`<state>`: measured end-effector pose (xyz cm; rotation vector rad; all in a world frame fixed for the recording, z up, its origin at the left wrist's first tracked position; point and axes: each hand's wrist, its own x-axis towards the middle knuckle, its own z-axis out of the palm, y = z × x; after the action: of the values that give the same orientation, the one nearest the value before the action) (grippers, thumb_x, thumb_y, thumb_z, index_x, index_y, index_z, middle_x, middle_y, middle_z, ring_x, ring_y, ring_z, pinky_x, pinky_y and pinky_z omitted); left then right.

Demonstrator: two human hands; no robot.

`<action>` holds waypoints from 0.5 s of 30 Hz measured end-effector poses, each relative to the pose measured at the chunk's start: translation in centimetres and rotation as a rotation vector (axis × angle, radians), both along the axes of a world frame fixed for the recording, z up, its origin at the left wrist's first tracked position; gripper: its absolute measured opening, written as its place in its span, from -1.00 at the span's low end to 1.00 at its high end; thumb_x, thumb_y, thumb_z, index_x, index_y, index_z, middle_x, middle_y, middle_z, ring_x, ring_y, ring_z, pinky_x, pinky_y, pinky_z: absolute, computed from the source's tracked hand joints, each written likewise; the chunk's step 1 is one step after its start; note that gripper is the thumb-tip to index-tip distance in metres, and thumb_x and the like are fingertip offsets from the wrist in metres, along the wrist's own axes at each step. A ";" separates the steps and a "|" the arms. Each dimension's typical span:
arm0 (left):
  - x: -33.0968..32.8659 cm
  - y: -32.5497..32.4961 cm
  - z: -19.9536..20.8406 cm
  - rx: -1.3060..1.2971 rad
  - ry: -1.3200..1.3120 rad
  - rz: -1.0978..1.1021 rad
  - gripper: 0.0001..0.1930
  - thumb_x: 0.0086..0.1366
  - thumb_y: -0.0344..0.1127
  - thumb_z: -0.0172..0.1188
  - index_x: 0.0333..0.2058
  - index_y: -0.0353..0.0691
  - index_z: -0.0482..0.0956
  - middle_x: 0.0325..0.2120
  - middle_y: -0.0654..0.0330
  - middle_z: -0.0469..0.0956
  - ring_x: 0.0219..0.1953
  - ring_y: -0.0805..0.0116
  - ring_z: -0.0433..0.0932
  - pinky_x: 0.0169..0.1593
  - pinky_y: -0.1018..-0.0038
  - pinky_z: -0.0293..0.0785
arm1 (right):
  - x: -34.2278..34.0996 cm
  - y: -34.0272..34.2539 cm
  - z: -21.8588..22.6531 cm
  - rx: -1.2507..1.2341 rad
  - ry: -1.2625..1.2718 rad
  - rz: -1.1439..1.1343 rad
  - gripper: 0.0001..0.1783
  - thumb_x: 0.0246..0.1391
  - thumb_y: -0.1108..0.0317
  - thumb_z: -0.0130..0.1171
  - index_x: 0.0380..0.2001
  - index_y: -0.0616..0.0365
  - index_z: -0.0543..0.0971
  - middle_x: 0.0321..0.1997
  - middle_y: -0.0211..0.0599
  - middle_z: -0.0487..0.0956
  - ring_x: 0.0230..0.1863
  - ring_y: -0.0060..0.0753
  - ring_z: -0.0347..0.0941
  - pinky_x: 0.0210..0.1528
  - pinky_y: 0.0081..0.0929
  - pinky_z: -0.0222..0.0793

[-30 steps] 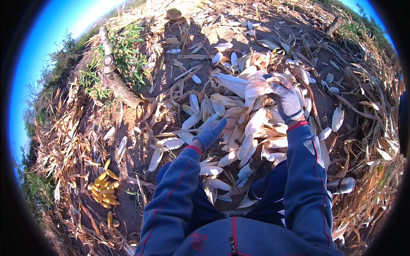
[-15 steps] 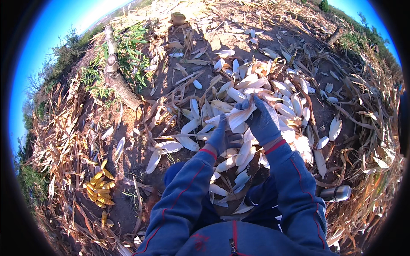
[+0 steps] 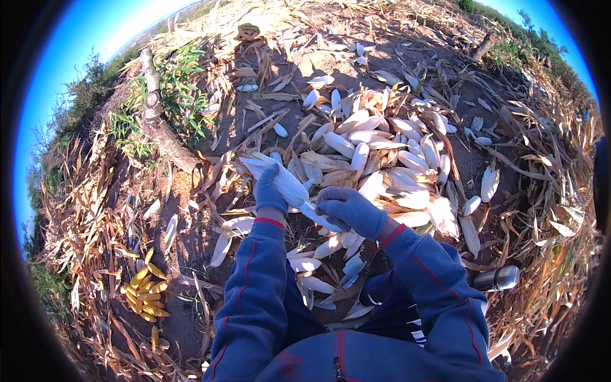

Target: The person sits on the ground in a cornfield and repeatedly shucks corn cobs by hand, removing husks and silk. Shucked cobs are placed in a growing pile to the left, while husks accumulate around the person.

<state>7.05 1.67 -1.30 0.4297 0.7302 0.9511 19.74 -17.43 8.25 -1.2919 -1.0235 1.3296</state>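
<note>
Your blue-grey gloved left hand [image 3: 270, 189] grips a long, whitish, papery corn husk [image 3: 294, 191], slanting before your knees; any ear inside is hidden. Your blue-grey gloved right hand [image 3: 351, 209] curls at its near end, grip unclear.

The corn husk [image 3: 291, 189] slants between my left hand [image 3: 270, 191] at its 10 o'clock end and my right hand [image 3: 350, 210] toward 4. From it, heaped husk-covered ears [image 3: 412, 160] lie at 2 o'clock, bare cobs [image 3: 150, 297] at 8, a flask [image 3: 506, 278] at 4 beyond my right sleeve [image 3: 439, 286], a trunk [image 3: 167, 143] at 10.
</note>
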 end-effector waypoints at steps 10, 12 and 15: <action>0.8 -3.4 2.8 0.421 0.151 0.089 -0.47 -0.08 -0.43 0.37 -0.09 -0.27 0.39 -0.24 0.14 0.51 -0.26 0.32 0.53 -0.15 0.39 0.48 | 4.0 0.5 -4.3 -0.103 -0.536 -0.178 -0.69 -0.04 0.19 0.08 -0.30 0.19 0.55 -0.38 -0.24 0.57 -0.31 -0.38 0.50 -0.20 -0.45 0.40; 1.4 -4.8 3.0 0.536 0.316 0.064 -0.53 -0.06 -0.44 0.36 -0.13 -0.25 0.41 -0.30 0.17 0.51 -0.28 0.33 0.53 -0.18 0.42 0.49 | 4.2 1.3 -4.0 -0.012 -0.750 -0.318 -0.61 -0.07 0.13 0.18 -0.24 0.18 0.52 -0.31 -0.22 0.57 -0.25 -0.37 0.52 -0.17 -0.45 0.41; 2.4 -6.9 3.7 0.636 0.504 0.030 -0.50 -0.09 -0.40 0.38 -0.13 -0.25 0.40 -0.28 0.16 0.52 -0.27 0.35 0.53 -0.20 0.44 0.49 | 2.5 3.2 -2.1 0.215 -0.605 -0.450 -0.54 -0.11 0.09 0.27 -0.21 0.20 0.51 -0.27 -0.21 0.57 -0.24 -0.34 0.52 -0.16 -0.43 0.41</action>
<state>9.42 -5.27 2.44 1.2519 0.8758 1.1097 22.20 -14.18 6.15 -1.6745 -1.1454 0.4768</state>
